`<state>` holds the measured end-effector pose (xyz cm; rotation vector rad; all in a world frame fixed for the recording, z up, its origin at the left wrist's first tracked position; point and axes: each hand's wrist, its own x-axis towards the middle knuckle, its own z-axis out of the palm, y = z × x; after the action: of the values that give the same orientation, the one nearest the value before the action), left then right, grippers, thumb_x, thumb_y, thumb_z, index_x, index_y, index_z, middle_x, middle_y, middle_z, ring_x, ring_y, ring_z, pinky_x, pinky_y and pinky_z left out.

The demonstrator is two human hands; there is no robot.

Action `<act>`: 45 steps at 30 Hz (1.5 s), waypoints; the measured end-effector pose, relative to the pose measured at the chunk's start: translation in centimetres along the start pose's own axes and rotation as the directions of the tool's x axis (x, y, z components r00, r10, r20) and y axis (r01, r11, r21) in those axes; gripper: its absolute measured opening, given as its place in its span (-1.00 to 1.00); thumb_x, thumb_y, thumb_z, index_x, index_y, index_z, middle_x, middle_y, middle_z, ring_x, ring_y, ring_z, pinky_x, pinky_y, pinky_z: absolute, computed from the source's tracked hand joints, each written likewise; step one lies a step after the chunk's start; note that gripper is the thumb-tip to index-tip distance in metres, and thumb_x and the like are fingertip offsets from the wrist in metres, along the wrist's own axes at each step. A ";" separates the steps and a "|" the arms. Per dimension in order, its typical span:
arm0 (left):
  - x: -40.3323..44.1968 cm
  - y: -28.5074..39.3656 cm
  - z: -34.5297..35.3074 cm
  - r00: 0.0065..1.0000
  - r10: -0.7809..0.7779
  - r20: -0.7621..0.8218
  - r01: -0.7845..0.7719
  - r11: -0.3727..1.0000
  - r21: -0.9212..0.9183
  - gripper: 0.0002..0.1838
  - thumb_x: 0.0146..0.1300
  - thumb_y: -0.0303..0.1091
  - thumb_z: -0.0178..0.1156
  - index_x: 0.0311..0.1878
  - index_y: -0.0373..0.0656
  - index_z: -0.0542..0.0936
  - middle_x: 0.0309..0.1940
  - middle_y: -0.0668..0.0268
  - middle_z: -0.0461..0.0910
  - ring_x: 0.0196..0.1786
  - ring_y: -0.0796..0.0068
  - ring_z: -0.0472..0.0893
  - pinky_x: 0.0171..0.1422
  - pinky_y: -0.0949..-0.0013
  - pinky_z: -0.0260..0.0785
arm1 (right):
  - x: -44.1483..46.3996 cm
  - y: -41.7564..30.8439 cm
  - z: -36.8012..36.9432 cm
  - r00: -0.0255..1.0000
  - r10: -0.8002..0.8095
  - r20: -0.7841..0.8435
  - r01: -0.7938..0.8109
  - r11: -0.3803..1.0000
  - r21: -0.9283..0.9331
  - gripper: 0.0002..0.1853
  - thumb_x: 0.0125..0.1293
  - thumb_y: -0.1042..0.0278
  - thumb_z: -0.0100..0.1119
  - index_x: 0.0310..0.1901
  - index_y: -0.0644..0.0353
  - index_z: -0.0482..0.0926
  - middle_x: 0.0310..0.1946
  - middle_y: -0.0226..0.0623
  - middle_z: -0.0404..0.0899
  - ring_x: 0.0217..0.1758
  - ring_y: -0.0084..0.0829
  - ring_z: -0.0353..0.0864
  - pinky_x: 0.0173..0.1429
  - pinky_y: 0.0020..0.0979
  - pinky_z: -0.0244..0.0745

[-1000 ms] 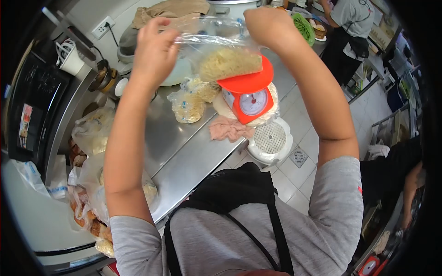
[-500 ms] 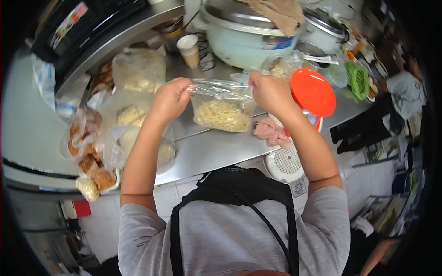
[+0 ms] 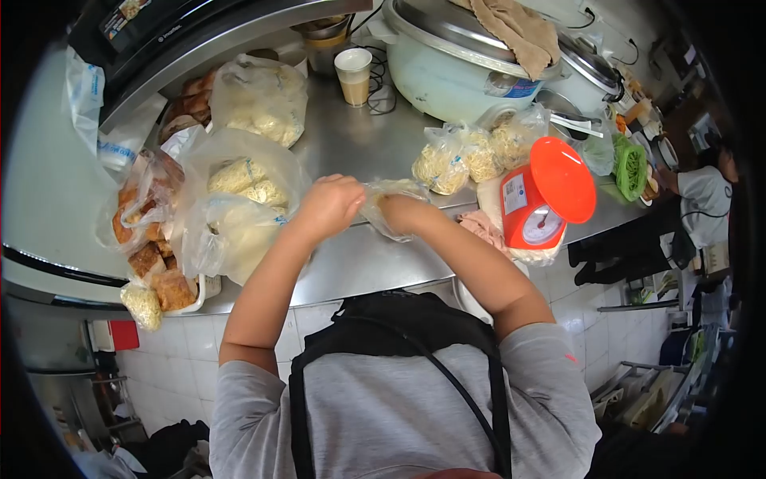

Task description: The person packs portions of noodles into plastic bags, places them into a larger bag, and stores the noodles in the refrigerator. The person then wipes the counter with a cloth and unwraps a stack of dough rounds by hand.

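Note:
A clear plastic bag of pale noodles [image 3: 395,188] is between my hands, low over the steel counter, and mostly covered by them. My left hand [image 3: 333,203] is closed in a fist at the bag's left edge. Against its right side, my right hand [image 3: 405,215] has its fingers curled into the plastic, with the fingertips hidden. Several knotted bags of noodles [image 3: 479,156] sit beyond, to the right. An orange-red kitchen scale [image 3: 523,211] with a round pan [image 3: 563,180] stands right of my right hand, next to a pink cloth [image 3: 481,230].
Large plastic bags with noodles [image 3: 247,184] lie left of my arm, beside bagged brown chunks [image 3: 171,287]. At the back are a paper cup [image 3: 354,77] and a big lidded pot [image 3: 455,76]. A green bag [image 3: 630,168] and another person [image 3: 702,203] are at the right.
My hands have come closer together and lower, and the bag, stretched between them before, is now bunched. The view has shifted, revealing the scale's face and the knotted bags.

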<state>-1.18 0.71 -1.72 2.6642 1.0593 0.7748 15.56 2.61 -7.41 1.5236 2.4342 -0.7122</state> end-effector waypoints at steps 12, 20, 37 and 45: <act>0.3 2.2 8.4 0.810 -0.288 0.510 0.042 0.898 0.439 -0.59 -0.03 -0.34 0.09 -0.02 0.15 0.50 0.27 0.15 0.00 0.27 0.11 0.10 0.14 0.05 0.16 | -4.4 1.1 -2.5 0.966 0.072 0.247 0.017 0.939 -0.342 -0.67 -0.06 0.41 0.04 -0.17 0.12 0.55 -0.20 -0.18 0.54 -0.06 -0.27 0.50 0.03 -0.26 0.32; 2.8 0.1 5.6 0.709 -0.578 0.404 0.137 0.675 0.725 -0.65 0.04 -0.27 0.07 -0.03 0.15 0.50 0.23 0.15 0.04 0.22 0.08 0.14 0.10 -0.01 0.17 | -3.7 0.6 -3.8 0.950 0.193 0.246 0.003 0.782 -0.623 -0.62 0.05 0.20 -0.10 -0.15 0.19 0.54 -0.16 -0.21 0.53 -0.02 -0.36 0.48 0.18 -0.17 0.09; 3.8 1.7 -11.3 0.958 -0.122 -0.260 0.166 0.974 0.157 -0.94 0.07 -0.44 0.04 -0.43 -0.19 0.47 -0.41 0.25 0.51 -0.34 0.23 0.49 -0.24 0.32 0.33 | -14.2 -0.1 -16.1 0.571 -0.534 -0.624 0.010 0.764 -0.645 -0.99 -0.04 0.40 0.08 -0.52 0.05 0.50 -0.55 -0.43 0.50 -0.22 -0.42 0.46 0.16 -0.09 0.13; -3.5 1.9 -5.7 0.951 -0.302 -0.064 0.212 0.788 -0.578 -0.90 0.16 -0.49 -0.02 -0.47 -0.26 0.41 -0.35 0.25 0.50 -0.27 0.51 0.45 -0.16 0.47 0.28 | -12.2 4.2 -8.1 0.453 -0.489 -0.745 0.246 0.872 -0.423 -0.69 -0.21 0.35 0.26 -0.35 0.11 0.44 -0.36 -0.33 0.44 -0.11 -0.33 0.41 0.13 -0.17 0.16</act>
<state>-5.21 -3.18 2.40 1.9364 0.9994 1.0518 25.63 -1.71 3.16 1.3976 3.4429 0.4978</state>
